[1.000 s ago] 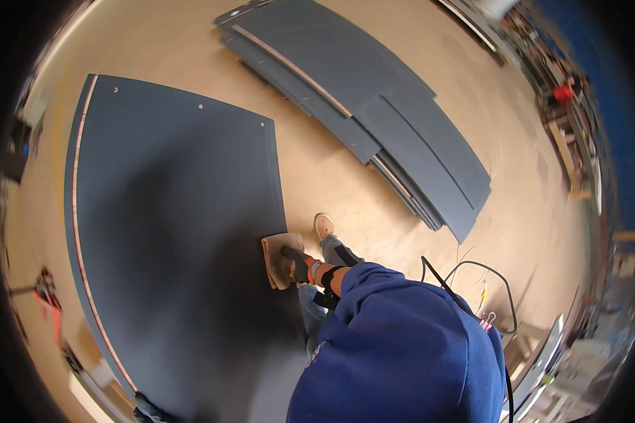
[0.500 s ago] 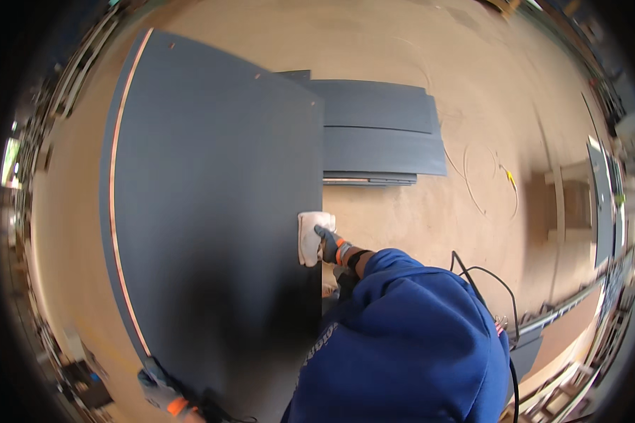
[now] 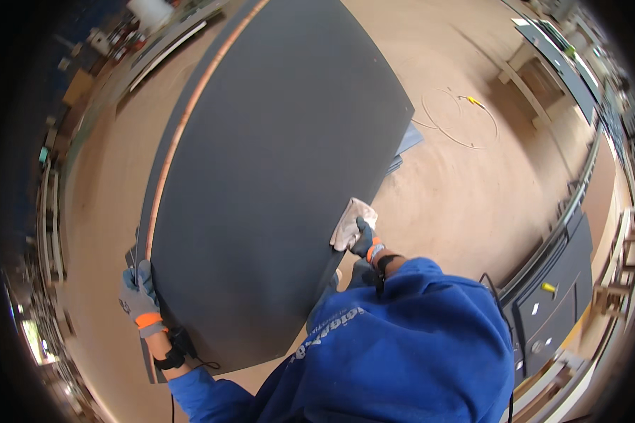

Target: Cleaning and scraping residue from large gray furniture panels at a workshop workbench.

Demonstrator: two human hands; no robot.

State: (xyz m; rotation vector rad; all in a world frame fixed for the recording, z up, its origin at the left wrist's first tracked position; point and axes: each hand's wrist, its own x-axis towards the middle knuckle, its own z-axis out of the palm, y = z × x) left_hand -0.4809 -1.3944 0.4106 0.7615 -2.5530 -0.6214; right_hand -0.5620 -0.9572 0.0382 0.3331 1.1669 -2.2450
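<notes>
**Dark panel swings round, held by its two long edges**

The left hand (image 3: 140,296), in a grey glove with an orange cuff band, has its grip closed on the left edge of the dark panel (image 3: 282,155), beside a copper-coloured strip (image 3: 183,134). Half a second ago this hand showed at the lower rim of the view; now it sits higher, with the wrist strap and blue sleeve (image 3: 208,398) in sight behind it.

The right hand (image 3: 363,240) has its grip closed on a pale cloth (image 3: 349,224), pressed against the panel's right edge, as in both earlier frames.

The panel lies between the hands and stretches away from the person. Its far end now leans to the upper right and runs past the top of the view, and its near edge has come into sight.

Beyond it, the stacked panels (image 3: 406,141), broadly visible before, are mostly hidden behind its right corner. On the floor (image 3: 444,211), a thin hose (image 3: 441,129) with a yellow fitting (image 3: 473,101) now appears farther up.
</notes>
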